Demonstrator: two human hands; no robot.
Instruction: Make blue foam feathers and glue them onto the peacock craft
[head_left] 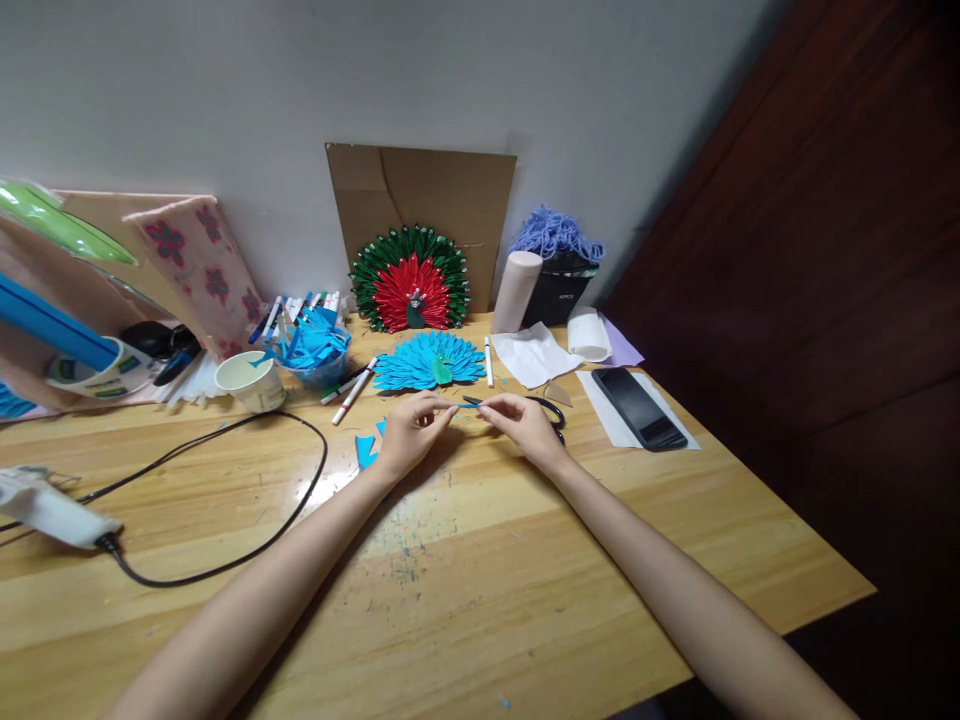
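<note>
A thin blue strip [469,406] is stretched between my two hands above the table. My left hand [412,428] pinches one end of it, and my right hand [523,424] pinches the other. Scissors with black handles [553,412] lie partly hidden behind my right hand. Just beyond my hands rests a fan of blue petals [405,365] with a green piece [442,370] at its front, like a peacock. Blue scraps [365,452] lie to the left of my left hand.
A red and green peacock craft [413,285] leans on cardboard [450,190]. A tub of blue strips [315,350], a paper cup [250,380] and markers [354,391] stand or lie left. A black cable [324,460] loops there. On the right are a phone [639,408] and a paper roll [589,334].
</note>
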